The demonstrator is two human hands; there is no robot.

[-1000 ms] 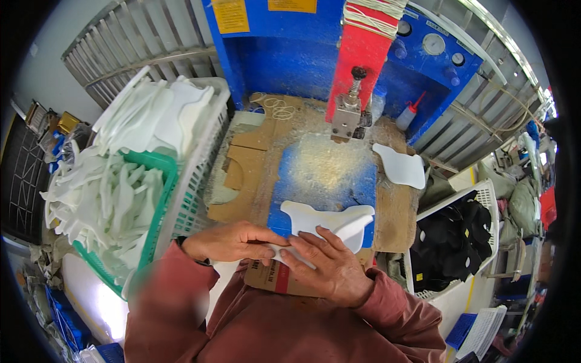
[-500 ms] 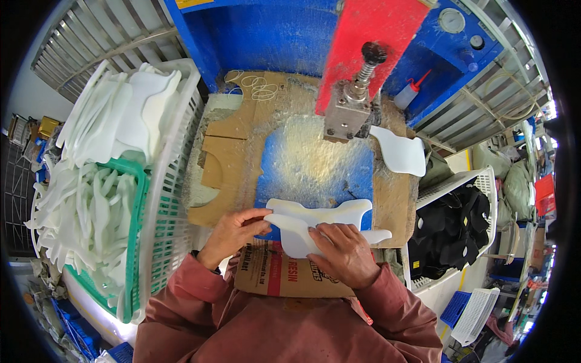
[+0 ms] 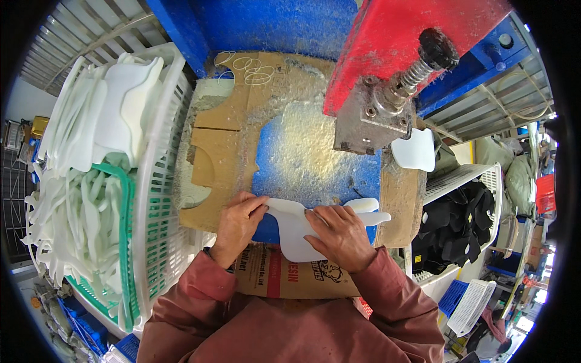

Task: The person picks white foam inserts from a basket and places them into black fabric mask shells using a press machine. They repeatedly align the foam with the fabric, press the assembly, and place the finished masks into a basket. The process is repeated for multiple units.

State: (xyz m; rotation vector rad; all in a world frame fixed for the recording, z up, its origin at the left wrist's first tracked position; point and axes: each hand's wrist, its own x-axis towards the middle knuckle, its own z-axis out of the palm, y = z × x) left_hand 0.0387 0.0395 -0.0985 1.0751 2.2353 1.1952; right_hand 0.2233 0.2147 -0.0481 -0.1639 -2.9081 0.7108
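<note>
White curved piece [image 3: 293, 230]: held over near edge of desk [image 3: 399, 209], long axis left to right, narrow tip pointed right; left end pinched by left hand [image 3: 239, 222], right half grasped by right hand [image 3: 345, 236]. Beyond: blue sheet [image 3: 266, 172], powder-dusted.

1 view: left of 2 fisheyes worn side by side on my head. Looks steeply down and forward past my chest [image 3: 299, 333]; my left is picture left. Sleeved forearms [image 3: 204, 279] enter from the lower edge; left hand [image 3: 236, 225] and right hand [image 3: 345, 235] sit near the lens, just below centre. Red machine arm [image 3: 411, 45] looms large, upper right. White basket [image 3: 156, 181] left, white crate [image 3: 460, 180] right. Edges bow rimward.
</note>
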